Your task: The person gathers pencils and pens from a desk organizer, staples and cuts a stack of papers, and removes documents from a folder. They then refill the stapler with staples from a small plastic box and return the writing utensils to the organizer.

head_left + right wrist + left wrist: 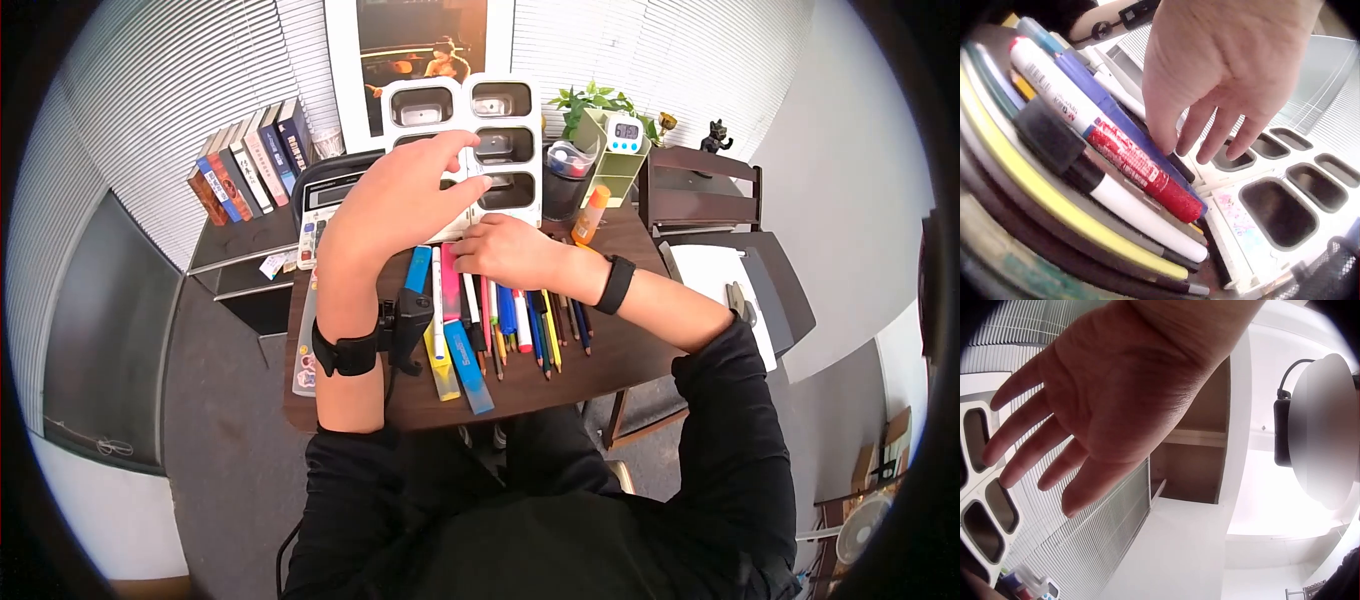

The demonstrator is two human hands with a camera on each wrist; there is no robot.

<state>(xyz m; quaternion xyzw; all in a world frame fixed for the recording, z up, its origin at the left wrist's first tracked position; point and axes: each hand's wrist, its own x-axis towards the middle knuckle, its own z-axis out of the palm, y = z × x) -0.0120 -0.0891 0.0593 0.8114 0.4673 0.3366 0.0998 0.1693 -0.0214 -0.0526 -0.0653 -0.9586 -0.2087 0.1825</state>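
My left hand (405, 195) hovers over the white compartment box (505, 123), palm facing inward. Its fingers are extended, with nothing between them in the left wrist view. Just in front of the box, my right hand (510, 250) reaches down over a row of pens and pencils. Its fingertips overlap the upper end of a pink highlighter (450, 295); in the right wrist view the fingers hang loosely, with no object visible in them. Alongside lie a white marker (437, 300), a blue highlighter (468, 365), a yellow highlighter (442, 372) and a red-and-white marker (1141, 169).
Right of the box stand a dark pen cup (565, 190), an orange glue stick (592, 213) and a green holder with a white timer (625, 133). A calculator (328, 192) lies at the left. Books (255, 165) stand beyond the table's left side, a brown chair (700, 200) at the right.
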